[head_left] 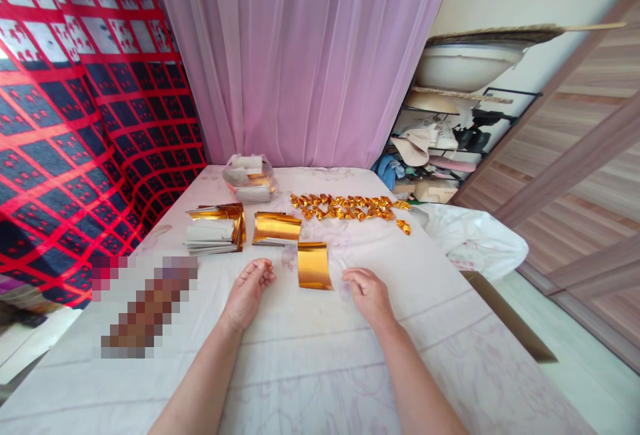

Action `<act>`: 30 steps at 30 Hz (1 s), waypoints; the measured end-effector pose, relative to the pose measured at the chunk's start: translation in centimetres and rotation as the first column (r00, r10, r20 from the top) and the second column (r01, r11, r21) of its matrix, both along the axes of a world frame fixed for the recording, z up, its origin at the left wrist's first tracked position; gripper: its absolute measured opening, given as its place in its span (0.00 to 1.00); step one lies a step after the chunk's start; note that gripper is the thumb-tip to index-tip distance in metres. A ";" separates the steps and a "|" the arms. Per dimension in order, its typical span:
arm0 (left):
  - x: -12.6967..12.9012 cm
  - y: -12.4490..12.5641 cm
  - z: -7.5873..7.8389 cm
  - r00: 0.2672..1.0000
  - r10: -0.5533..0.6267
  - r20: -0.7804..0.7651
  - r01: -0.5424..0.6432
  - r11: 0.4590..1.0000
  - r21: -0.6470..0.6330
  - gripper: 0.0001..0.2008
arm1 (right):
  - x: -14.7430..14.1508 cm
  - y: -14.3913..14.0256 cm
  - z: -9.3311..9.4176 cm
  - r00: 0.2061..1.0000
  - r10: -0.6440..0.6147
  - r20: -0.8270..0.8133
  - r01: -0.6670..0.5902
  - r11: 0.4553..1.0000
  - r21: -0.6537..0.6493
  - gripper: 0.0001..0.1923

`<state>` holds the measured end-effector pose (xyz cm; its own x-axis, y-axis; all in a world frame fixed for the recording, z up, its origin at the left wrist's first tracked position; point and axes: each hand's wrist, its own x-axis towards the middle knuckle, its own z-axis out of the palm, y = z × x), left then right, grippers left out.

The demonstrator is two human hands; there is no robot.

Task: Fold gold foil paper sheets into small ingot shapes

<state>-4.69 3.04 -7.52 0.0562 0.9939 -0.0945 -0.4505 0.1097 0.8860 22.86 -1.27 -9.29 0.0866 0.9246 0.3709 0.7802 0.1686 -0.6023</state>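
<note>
Our left hand [249, 292] and right hand [367, 294] rest empty on the table [310, 355], flanking a gold sheet [313, 265] mid-table. We judge folding is about to begin; next, pinching its near edge.

Both hands rest empty on the white tabletop [310, 355]: left hand [249, 292] loosely curled, right hand [369, 294] palm down. Between them, just beyond the fingertips, lies one gold sheet [313, 266], touched by neither. Farther out sit two gold stacks [276, 228], then a row of folded gold pieces [350, 207], near a plastic bag [250, 178].
</note>
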 end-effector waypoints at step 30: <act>1.5 -1.7 -1.2 0.465 0.267 -0.844 0.487 0.719 0.496 0.13 | -2.0 7.0 -0.8 0.894 0.010 -0.448 -0.011 1.000 0.002 0.11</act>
<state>-3.15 1.32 -8.68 0.4404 0.7902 0.4263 0.4989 -0.6101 0.6155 20.91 5.73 -10.06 0.2337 0.9266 0.2946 0.4258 0.1749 -0.8878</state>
